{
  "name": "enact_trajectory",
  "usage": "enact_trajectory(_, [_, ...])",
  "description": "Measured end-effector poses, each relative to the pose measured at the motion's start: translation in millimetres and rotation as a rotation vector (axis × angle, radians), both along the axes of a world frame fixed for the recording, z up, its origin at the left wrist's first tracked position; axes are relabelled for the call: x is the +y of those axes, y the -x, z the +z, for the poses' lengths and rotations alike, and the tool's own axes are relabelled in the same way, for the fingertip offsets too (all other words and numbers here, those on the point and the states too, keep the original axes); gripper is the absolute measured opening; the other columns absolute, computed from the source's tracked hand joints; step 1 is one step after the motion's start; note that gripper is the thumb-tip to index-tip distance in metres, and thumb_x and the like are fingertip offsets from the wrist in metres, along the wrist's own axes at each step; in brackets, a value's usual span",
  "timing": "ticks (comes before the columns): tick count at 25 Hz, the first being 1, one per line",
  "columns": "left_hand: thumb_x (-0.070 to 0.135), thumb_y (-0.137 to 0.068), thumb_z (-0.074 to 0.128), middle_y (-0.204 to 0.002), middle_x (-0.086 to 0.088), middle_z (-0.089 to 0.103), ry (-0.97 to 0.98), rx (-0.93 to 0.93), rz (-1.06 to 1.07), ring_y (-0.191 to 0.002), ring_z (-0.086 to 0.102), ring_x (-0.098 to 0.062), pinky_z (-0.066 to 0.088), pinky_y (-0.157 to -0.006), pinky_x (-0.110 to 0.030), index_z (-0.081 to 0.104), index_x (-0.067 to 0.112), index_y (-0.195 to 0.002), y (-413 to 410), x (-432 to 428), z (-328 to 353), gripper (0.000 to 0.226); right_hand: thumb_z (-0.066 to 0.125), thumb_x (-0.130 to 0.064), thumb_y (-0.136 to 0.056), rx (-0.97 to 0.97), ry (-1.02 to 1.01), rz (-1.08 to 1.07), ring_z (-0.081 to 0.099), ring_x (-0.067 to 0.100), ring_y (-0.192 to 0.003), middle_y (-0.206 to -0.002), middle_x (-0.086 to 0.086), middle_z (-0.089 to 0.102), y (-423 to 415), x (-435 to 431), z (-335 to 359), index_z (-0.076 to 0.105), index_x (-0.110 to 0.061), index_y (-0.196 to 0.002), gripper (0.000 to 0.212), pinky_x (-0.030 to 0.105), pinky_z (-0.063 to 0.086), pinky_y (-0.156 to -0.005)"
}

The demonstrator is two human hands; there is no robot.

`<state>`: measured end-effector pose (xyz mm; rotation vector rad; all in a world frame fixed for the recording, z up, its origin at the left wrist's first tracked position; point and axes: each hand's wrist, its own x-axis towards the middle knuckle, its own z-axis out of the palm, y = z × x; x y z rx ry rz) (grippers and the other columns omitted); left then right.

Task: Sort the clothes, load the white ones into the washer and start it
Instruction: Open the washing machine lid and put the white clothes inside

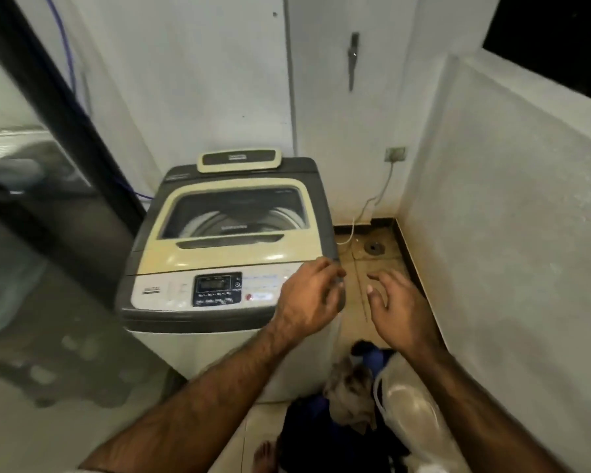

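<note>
Two bare hands hover by the closed washer, clothes heaped on the floor below.

The washer (226,247) stands in the corner, lid down; the left hand (309,297), fingers loosely curled on nothing, sits over its front right corner. At its 3 o'clock, over bare floor, the right hand (394,312) spreads its fingers apart. At 5 o'clock from the washer lie dark and pale clothes (342,418) beside a clear plastic bag (406,404); a power cord (372,203) trails at 2 o'clock.
</note>
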<state>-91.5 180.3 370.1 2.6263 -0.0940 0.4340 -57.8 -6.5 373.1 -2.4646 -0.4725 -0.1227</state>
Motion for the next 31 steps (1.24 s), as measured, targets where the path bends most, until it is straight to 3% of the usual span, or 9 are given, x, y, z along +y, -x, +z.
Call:
enact_trajectory(4, [0.044,-0.095,0.051,-0.124,0.01,0.064,-0.169,0.021,0.189,-0.112,0.057,-0.014,0.05,-0.094,-0.034,0.067,0.031,-0.116,18.0,90.1,22.6,0.029,0.054,-0.032,-0.1,-0.04,0.12,0.155,0.055,0.015,-0.121,-0.136,-0.004,0.058,0.1,62.8,26.0,0.059,-0.023,-0.135,0.036,0.032,0.05,-0.1])
enact_trajectory(7, [0.043,-0.094,0.057,-0.127,0.008,0.063,-0.185,0.049,0.301,-0.115,0.057,-0.015,0.049,-0.098,-0.035,0.067,0.031,-0.118,20.7,148.6,25.3,0.029,0.056,-0.034,-0.099,-0.017,0.176,0.253,0.053,0.015,-0.125,-0.141,-0.006,0.055,-2.3,117.6,30.5,0.057,-0.026,-0.137,0.039,0.035,0.049,-0.106])
enact_trajectory(15, [0.041,-0.091,0.06,-0.133,0.006,0.06,-0.186,0.194,0.314,-0.119,0.056,-0.018,0.049,-0.1,-0.039,0.06,0.032,-0.129,-13.8,269.0,9.1,0.039,0.061,-0.025,-0.094,-0.016,0.418,0.356,0.053,0.018,-0.125,-0.14,-0.004,0.056,-51.1,239.8,23.3,0.055,-0.028,-0.137,0.044,0.037,0.047,-0.107])
enact_trajectory(19, [0.047,-0.089,0.061,-0.12,0.005,0.061,-0.178,0.35,0.203,-0.109,0.057,-0.017,0.05,-0.092,-0.034,0.057,0.034,-0.127,-25.8,300.7,-4.5,0.04,0.061,-0.019,-0.09,-0.01,0.557,0.347,0.052,0.023,-0.123,-0.137,0.002,0.055,-63.3,271.4,14.8,0.051,-0.026,-0.137,0.049,0.042,0.045,-0.105])
enact_trajectory(23, [0.049,-0.087,0.066,-0.101,0.014,0.057,-0.143,0.387,0.106,-0.093,0.056,-0.01,0.044,-0.075,-0.026,0.064,0.036,-0.106,-33.2,312.6,4.8,0.023,0.062,-0.021,-0.091,-0.021,0.602,0.356,0.051,0.024,-0.121,-0.131,0.004,0.058,-72.7,277.6,16.6,0.058,-0.024,-0.131,0.041,0.042,0.042,-0.107])
enact_trajectory(27, [0.049,-0.085,0.07,-0.102,0.018,0.059,-0.114,0.296,0.116,-0.094,0.055,-0.004,0.047,-0.081,-0.026,0.065,0.036,-0.106,-18.8,304.1,21.9,0.025,0.06,-0.025,-0.094,-0.1,0.549,0.407,0.056,0.017,-0.109,-0.117,-0.003,0.065,-73.0,261.0,31.3,0.065,-0.026,-0.121,0.028,0.034,0.049,-0.097])
enact_trajectory(31, [0.05,-0.084,0.071,-0.103,0.02,0.058,-0.127,0.084,0.146,-0.097,0.053,-0.004,0.048,-0.086,-0.03,0.065,0.036,-0.105,-22.3,310.3,67.5,0.026,0.071,-0.03,-0.084,-0.288,0.491,0.368,0.06,0.016,-0.098,-0.104,-0.007,0.066,-89.8,258.1,71.5,0.068,-0.028,-0.109,0.025,0.036,0.053,-0.086])
